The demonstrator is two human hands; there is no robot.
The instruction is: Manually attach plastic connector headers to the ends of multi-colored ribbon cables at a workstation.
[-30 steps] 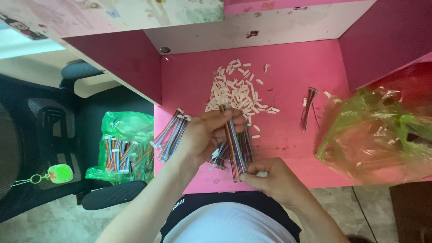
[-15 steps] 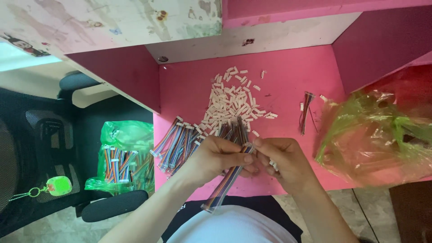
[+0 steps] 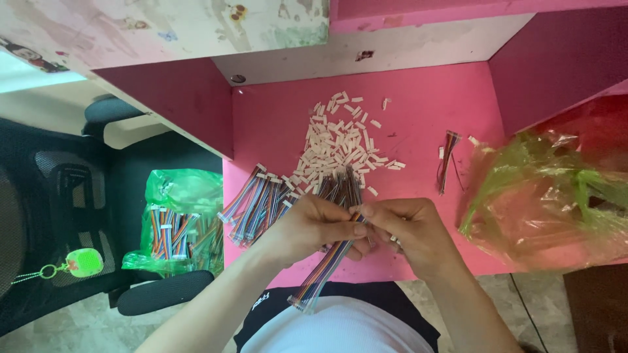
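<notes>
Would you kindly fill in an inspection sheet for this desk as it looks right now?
Surface: pink desk, bare patches between piles.
Job's things: rainbow ribbon cable pinched by both hands, its lower end hanging off the desk edge; heap of white connector housings; stack of finished cables.
Clutter: loose wire bundle; green-tinted plastic bag.
Grippers: left hand and right hand meet at the cable.
Cables: thin dark lead on floor, lower right.
Surroundings: black chair; green bag of cables; green keyring.
</notes>
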